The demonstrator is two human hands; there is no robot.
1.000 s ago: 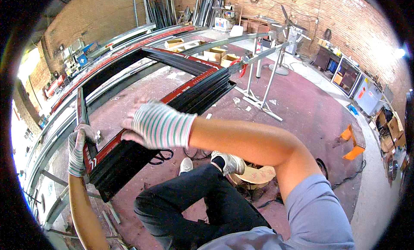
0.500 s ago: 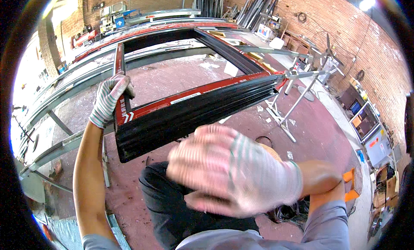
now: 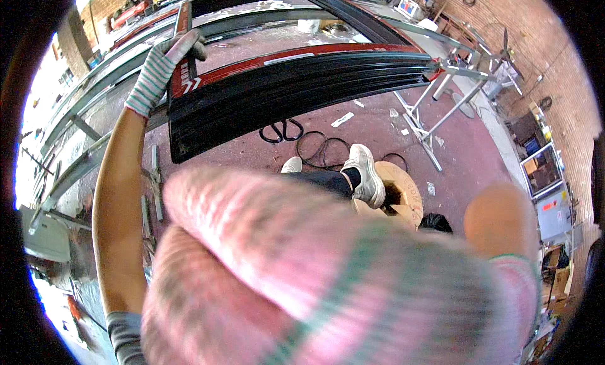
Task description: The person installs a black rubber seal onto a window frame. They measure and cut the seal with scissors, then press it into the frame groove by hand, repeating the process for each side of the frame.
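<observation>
The person's left hand (image 3: pixel 165 66), in a striped work glove, sits at about ten o'clock in the view, fingers wrapped over the near left corner of a large dark frame (image 3: pixel 296 88) with a red top strip. The frame stretches from that corner across toward two o'clock, where its far end rests by a grey metal stand (image 3: pixel 435 116). Beyond it, at twelve o'clock, more long metal rails (image 3: pixel 113 75) run along the floor.

The right hand (image 3: pixel 328 277) fills the lower half of the view from five to eight o'clock, so close to the camera that it is a pink and green blur; whether it is open or closed, or holding anything, cannot be told. It blocks most of the person's legs; only a white shoe (image 3: pixel 365 173) shows at the centre, resting on a wooden cable spool (image 3: pixel 400 195). Black cable loops (image 3: pixel 309 141) lie on the red floor just beyond the shoe, under the frame's near edge.
</observation>
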